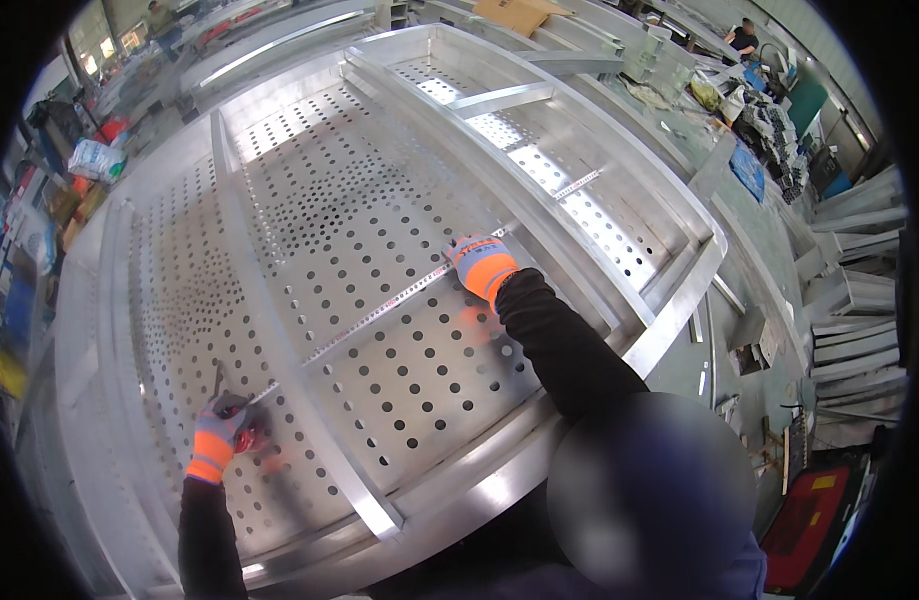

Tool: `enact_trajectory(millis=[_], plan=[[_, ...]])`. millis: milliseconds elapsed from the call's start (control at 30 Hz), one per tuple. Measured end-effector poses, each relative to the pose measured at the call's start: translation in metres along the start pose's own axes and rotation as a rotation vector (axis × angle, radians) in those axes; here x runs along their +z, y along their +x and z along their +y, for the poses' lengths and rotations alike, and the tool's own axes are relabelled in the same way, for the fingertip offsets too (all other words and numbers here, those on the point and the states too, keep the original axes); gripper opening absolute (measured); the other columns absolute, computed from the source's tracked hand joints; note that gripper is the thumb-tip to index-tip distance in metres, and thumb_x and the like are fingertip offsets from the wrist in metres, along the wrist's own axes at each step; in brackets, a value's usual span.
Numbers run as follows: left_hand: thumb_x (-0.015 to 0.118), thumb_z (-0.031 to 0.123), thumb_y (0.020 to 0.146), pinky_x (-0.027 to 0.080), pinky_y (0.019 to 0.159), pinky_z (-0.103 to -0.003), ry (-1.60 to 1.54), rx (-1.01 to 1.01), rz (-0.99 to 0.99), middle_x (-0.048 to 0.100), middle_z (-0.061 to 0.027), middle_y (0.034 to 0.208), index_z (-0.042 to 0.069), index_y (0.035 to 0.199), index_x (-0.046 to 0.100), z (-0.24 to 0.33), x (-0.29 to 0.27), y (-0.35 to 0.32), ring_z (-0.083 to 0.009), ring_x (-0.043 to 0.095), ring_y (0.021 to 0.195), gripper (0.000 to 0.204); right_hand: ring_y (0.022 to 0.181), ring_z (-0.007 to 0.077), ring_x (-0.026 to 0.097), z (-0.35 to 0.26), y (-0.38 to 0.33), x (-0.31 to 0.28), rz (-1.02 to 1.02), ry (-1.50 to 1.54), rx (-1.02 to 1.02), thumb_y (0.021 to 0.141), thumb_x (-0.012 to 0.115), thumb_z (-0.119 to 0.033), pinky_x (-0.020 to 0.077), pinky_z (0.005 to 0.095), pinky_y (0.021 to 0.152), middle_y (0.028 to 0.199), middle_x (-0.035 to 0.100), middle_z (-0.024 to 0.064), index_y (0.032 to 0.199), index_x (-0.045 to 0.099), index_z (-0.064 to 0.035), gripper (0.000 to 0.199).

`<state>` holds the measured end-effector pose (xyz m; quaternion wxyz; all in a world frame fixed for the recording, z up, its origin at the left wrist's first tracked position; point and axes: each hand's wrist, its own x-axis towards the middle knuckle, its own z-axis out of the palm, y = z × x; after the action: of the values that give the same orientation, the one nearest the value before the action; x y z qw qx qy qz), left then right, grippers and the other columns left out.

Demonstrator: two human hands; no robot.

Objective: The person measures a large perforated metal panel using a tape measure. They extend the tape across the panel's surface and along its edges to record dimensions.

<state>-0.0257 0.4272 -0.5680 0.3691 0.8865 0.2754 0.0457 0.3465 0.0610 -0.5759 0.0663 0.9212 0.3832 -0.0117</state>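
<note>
A: Tape measure (380, 305) stretched flat across perforated metal panel (360, 220), crossing raised rib (280, 350).

B: Held how?

A: Left hand (220, 435), gloved, fingers curled around tape's near end by a red case. Right hand (480, 265) pressing tape down near second rib (540, 240), fingers bent close.

B: Room around?

A: Open sheet between ribs; panel's rim (670, 320) just right of right hand, racks of metal profiles (850, 300) beyond.

Raised rib (280, 330) and stretched tape measure (380, 305) cross the open perforated panel (350, 200).
</note>
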Motion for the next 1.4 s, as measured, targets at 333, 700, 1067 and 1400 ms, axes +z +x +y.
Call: enact_trajectory(millis=[333,700,1067,1400], plan=[[0.071,0.028,0.08,0.051,0.078,-0.04,0.006,-0.243,0.064,0.068,-0.0157,0.089,0.01,0.095,0.073,-0.05,0.005,0.026,-0.0328,0.064,0.084,0.024,0.114,0.0311,0.058,-0.058,-0.016,-0.009,0.042,0.207,0.055,0.094,0.045,-0.018,0.0463,0.0438,0.097,0.123,0.058,0.0122,0.128,0.054,-0.0115,0.036],[0.068,0.008,0.087,0.052,0.058,-0.031,-0.241,-0.213,0.07,0.061,-0.0057,0.076,0.006,0.096,0.07,-0.035,0.0,0.022,-0.0174,0.056,0.06,0.01,0.13,0.0337,0.05,-0.106,-0.023,-0.024,-0.201,-0.065,-0.332,0.093,0.045,-0.023,0.0401,0.0425,0.106,0.155,0.032,0.0164,0.15,0.034,-0.0078,0.06],[0.066,0.007,0.088,0.049,0.057,-0.029,0.028,0.074,0.158,0.06,-0.0059,0.076,0.002,0.093,0.069,-0.039,0.002,0.021,-0.0149,0.055,0.059,0.007,0.117,0.0326,0.059,-0.108,-0.029,-0.052,-0.36,-0.032,-0.458,0.094,0.05,-0.041,0.0434,0.0436,0.102,0.142,0.048,0.0195,0.132,0.054,-0.0088,0.05],[0.069,0.01,0.083,0.047,0.063,-0.032,0.107,0.053,0.185,0.06,-0.0066,0.082,0.004,0.092,0.072,-0.047,0.004,0.023,-0.0183,0.058,0.067,0.011,0.089,0.0293,0.066,-0.096,-0.018,-0.099,0.022,0.096,-0.337,0.09,0.058,-0.027,0.0502,0.0445,0.073,0.099,0.063,0.0109,0.107,0.06,-0.0099,0.025]])
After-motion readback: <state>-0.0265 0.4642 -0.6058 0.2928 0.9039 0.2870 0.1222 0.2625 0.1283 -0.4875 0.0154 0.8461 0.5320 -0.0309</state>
